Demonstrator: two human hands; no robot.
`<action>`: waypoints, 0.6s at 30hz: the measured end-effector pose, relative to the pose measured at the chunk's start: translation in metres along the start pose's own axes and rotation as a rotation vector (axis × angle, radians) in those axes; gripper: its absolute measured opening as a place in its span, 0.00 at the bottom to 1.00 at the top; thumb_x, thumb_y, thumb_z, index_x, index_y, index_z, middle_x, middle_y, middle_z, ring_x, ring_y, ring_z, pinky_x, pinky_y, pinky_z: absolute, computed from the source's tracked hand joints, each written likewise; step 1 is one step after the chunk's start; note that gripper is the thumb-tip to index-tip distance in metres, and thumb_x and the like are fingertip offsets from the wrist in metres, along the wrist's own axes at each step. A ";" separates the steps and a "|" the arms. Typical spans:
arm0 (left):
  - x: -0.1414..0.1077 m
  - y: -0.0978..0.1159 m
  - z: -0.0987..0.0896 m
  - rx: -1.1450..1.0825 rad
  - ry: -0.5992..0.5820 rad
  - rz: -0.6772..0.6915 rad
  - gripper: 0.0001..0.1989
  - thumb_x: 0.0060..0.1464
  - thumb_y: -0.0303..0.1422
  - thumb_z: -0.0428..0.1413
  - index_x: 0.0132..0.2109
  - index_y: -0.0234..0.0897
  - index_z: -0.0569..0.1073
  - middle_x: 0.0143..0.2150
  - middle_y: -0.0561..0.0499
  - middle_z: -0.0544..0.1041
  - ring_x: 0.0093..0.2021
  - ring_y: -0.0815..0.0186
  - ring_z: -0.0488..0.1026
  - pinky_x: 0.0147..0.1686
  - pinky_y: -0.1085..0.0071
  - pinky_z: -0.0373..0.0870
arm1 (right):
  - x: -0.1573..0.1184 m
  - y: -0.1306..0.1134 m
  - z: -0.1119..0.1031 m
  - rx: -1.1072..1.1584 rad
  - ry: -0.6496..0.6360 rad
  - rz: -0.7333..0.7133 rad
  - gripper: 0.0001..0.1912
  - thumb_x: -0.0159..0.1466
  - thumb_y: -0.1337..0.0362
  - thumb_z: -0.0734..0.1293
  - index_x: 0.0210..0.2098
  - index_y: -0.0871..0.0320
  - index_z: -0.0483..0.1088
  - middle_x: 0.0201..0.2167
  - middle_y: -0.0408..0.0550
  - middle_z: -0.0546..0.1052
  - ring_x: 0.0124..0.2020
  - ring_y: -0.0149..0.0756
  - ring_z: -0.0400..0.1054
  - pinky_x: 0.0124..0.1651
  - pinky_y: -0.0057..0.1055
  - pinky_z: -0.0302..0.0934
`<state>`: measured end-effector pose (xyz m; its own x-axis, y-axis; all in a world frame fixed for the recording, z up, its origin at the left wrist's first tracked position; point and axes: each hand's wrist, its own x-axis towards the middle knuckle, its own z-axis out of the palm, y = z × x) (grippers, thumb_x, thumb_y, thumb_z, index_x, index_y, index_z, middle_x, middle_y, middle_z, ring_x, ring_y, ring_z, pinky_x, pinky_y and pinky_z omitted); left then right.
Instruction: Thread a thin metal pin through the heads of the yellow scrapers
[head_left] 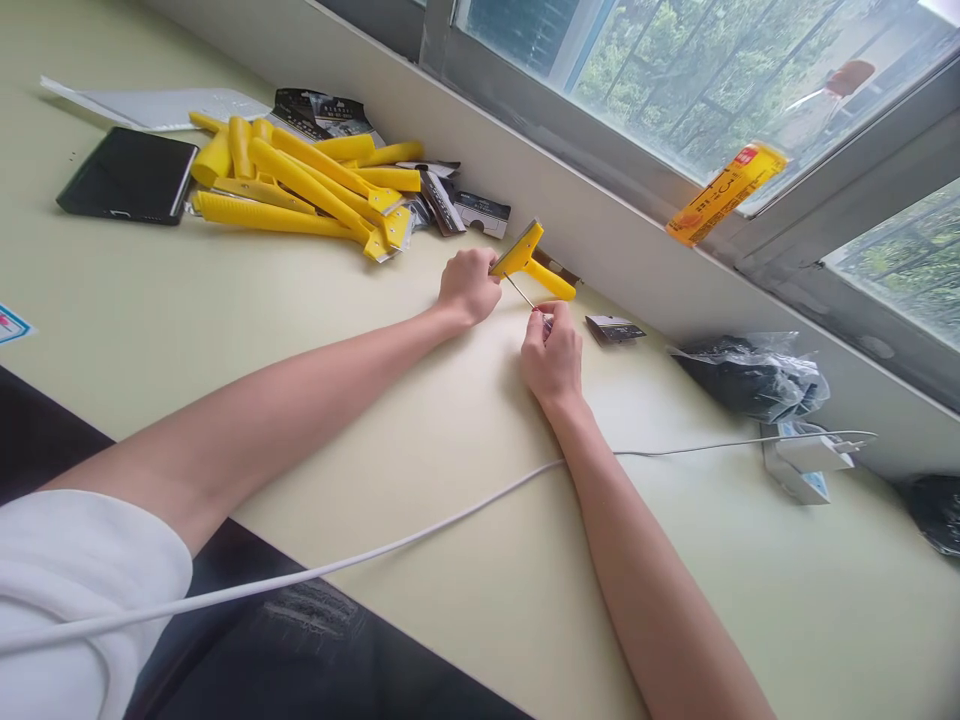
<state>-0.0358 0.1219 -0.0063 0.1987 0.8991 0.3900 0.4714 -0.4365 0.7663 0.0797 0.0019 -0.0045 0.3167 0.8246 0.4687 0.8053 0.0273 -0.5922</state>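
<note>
A yellow scraper [529, 262], held just above ctr of frame, its head tilted up and handle slanting to lower R. L hand [469, 287] is clamped on the scraper's head; R hand [555, 350], fingers closed, grips a slim screwdriver [520, 291] w/ its tip up at the head, tho contact is too small to confirm. Just R of the hands, a small black packet [615, 330] lies on the pale desk [450, 430]. Upper L: a pile of yellow scrapers [307, 187] w/ black printed packaging [322, 108] behind, plus a flat black rectangular item [129, 172] beside it. Ctr R, by the wall: a clear bag w/ black contents [757, 375] and a white plug adapter [810, 453]. A white cable [420, 537] crosses from lower L, passing the R forearm. Upper R: an orange-yellow pack [726, 195] by the window [675, 80]. White sleeve [90, 540], lower L.
</note>
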 end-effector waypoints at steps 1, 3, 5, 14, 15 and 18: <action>0.000 0.000 0.000 0.011 0.008 0.006 0.07 0.52 0.25 0.55 0.37 0.37 0.77 0.39 0.46 0.81 0.45 0.54 0.76 0.47 0.61 0.70 | -0.001 -0.001 0.000 0.015 -0.012 -0.003 0.04 0.69 0.66 0.56 0.42 0.54 0.61 0.29 0.45 0.72 0.29 0.40 0.66 0.35 0.33 0.55; 0.001 -0.001 0.000 0.028 0.013 0.015 0.07 0.52 0.25 0.55 0.36 0.37 0.76 0.38 0.45 0.81 0.43 0.55 0.76 0.46 0.61 0.70 | -0.002 -0.001 0.001 0.027 -0.028 -0.023 0.06 0.69 0.68 0.56 0.45 0.54 0.59 0.30 0.45 0.72 0.29 0.40 0.65 0.35 0.33 0.55; 0.000 0.000 0.000 0.044 0.010 0.026 0.06 0.52 0.25 0.55 0.36 0.37 0.76 0.38 0.45 0.81 0.43 0.55 0.76 0.46 0.61 0.70 | -0.003 -0.002 0.001 0.009 -0.034 -0.044 0.06 0.70 0.67 0.54 0.46 0.54 0.58 0.29 0.45 0.71 0.28 0.40 0.64 0.35 0.33 0.54; -0.003 0.003 -0.002 0.119 0.004 0.059 0.06 0.51 0.25 0.55 0.33 0.38 0.76 0.34 0.45 0.80 0.38 0.55 0.75 0.41 0.61 0.69 | -0.005 -0.009 0.001 -0.050 -0.012 -0.029 0.08 0.73 0.59 0.52 0.47 0.52 0.57 0.22 0.39 0.65 0.23 0.41 0.62 0.34 0.35 0.53; -0.002 0.003 -0.002 0.112 0.003 0.046 0.06 0.51 0.25 0.55 0.33 0.38 0.76 0.34 0.45 0.80 0.38 0.55 0.75 0.41 0.61 0.69 | -0.005 -0.009 0.001 -0.031 -0.017 -0.015 0.07 0.72 0.60 0.53 0.48 0.52 0.56 0.23 0.40 0.66 0.24 0.42 0.63 0.35 0.35 0.54; -0.001 0.002 -0.002 0.086 -0.006 0.009 0.06 0.51 0.25 0.56 0.34 0.38 0.76 0.35 0.45 0.80 0.39 0.55 0.74 0.42 0.61 0.68 | -0.004 -0.008 0.002 0.006 -0.016 0.003 0.07 0.69 0.66 0.56 0.46 0.52 0.54 0.29 0.44 0.70 0.30 0.43 0.67 0.37 0.37 0.56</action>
<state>-0.0365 0.1207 -0.0044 0.2079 0.8955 0.3935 0.5416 -0.4404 0.7160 0.0704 -0.0008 -0.0030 0.3111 0.8334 0.4568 0.8013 0.0284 -0.5976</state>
